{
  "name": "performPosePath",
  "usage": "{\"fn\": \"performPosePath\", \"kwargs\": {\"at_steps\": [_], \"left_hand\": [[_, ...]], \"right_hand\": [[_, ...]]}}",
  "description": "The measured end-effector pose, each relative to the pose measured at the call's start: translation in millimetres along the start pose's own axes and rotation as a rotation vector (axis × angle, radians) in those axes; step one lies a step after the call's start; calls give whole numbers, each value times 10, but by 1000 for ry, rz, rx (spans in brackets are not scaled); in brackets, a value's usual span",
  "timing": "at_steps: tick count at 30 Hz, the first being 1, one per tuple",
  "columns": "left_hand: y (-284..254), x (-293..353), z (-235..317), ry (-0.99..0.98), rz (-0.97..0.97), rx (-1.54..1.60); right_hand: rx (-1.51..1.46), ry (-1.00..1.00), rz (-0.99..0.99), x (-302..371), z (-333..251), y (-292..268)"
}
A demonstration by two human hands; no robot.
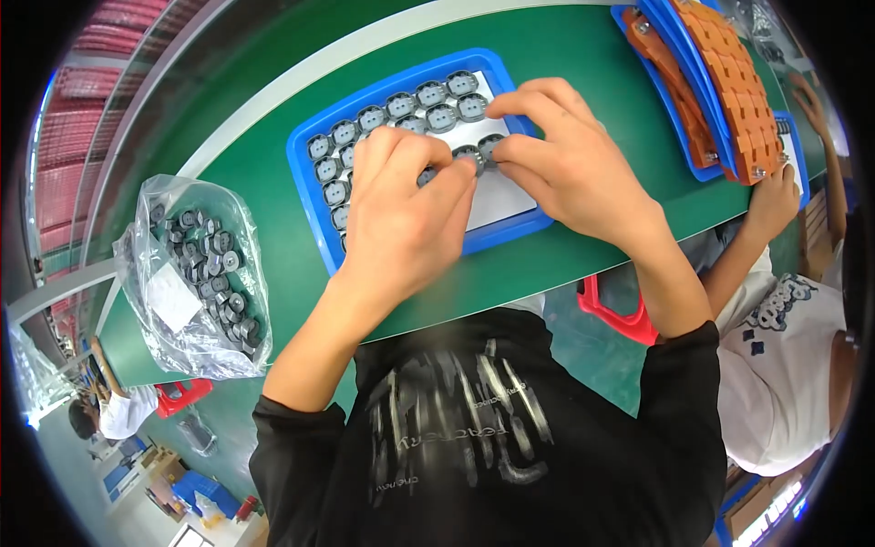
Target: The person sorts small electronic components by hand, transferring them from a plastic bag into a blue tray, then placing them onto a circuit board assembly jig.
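Across the room's curved bench, green tabletop [570,50] everywhere! Centre stage sits a blue tray [506,234], lined with a white sheet [499,196]; off to the left slumps a clear plastic bag [196,357]. Over the tray, left hand [406,214] and right hand [583,164] face each other. Smaller yet, grey round pieces [431,93] fill rows in the tray, while loose dark pieces [231,261] crowd the bag (quite a heap, that). Down to fingertips: left thumb and forefinger close together beside a piece, right forefinger spread from the lower fingers, which meet its neighbour. Truly pinching? Can't tell!
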State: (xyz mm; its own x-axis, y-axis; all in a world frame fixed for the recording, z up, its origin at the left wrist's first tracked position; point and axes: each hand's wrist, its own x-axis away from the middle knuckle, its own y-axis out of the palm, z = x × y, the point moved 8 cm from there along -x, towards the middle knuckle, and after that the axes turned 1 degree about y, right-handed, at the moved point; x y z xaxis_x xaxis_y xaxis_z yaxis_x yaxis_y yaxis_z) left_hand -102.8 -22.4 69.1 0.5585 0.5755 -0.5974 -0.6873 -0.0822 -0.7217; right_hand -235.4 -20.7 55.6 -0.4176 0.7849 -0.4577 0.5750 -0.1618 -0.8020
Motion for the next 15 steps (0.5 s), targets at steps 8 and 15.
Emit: {"fn": "performPosePath", "kwargs": {"at_steps": [8, 15], "left_hand": [[280, -49, -239, -52, -129, -102], [275, 9, -376, -8, -63, -78]], "right_hand": [[59, 42, -29, -27, 147, 108], [65, 24, -15, -112, 132, 171]]}}
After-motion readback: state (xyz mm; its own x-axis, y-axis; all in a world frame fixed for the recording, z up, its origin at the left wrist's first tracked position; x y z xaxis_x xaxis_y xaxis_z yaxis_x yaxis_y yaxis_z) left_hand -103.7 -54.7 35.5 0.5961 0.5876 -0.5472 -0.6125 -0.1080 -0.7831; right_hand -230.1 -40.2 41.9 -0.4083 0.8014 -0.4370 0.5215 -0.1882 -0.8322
